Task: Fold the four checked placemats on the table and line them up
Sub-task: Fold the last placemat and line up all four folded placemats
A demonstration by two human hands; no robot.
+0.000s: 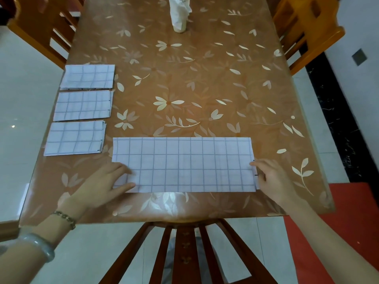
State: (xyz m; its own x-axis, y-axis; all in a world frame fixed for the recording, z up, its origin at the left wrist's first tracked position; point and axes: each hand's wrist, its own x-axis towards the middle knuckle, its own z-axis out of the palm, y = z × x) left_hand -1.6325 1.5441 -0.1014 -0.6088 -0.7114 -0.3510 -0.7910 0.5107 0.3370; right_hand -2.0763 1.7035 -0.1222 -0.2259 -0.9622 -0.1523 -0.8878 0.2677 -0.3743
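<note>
Long white checked cloth placemat (pixel 184 165), folded into strip, lies flat on brown flower-patterned worktop (pixel 205 89), just beyond dark wooden chair back (pixel 182 247) in front of you. Your left hand (pixel 98 187) rests on strip's left end, fingers straight, thumb on top. Your right hand (pixel 272 181) touches strip's right short edge; pinching or only touching, cannot tell. Three smaller folded checked placemats (pixel 83 106) sit in column beyond and left of chair back, narrow gaps between them.
</note>
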